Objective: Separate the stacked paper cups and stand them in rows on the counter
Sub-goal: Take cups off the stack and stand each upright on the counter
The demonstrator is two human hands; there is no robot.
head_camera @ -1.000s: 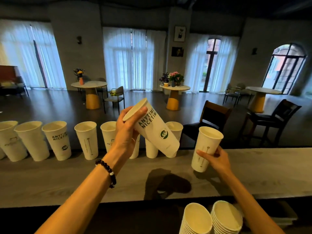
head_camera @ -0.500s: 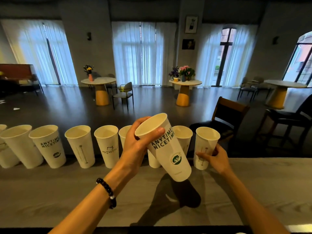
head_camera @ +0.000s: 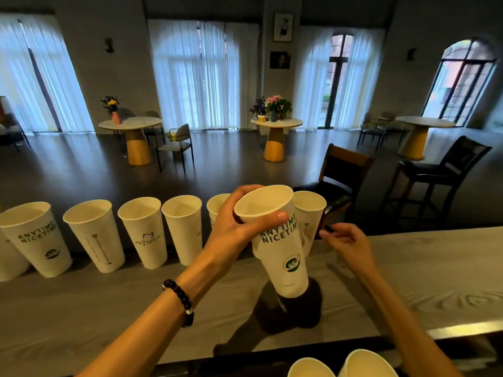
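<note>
My left hand (head_camera: 236, 227) grips a tall white paper cup (head_camera: 280, 251) printed "ANYTIME NICETIME" near its rim, holding it upright just above the grey counter (head_camera: 424, 278). Behind it stands the last cup of the row (head_camera: 310, 213), partly hidden. My right hand (head_camera: 345, 240) hovers just right of that cup, fingers loosely curled and holding nothing. A row of several white cups (head_camera: 141, 229) stands along the counter's far edge to the left. Two stacks of cups (head_camera: 364, 364) show at the bottom edge.
The counter stretches bare to the right of my right hand. Beyond its far edge are dark wooden chairs (head_camera: 343, 170), round tables with flowers (head_camera: 275, 123) and curtained windows.
My right hand has let go of the cup it set at the row's right end and drawn back. My left hand has turned its cup upright and lowered it toward the counter.
</note>
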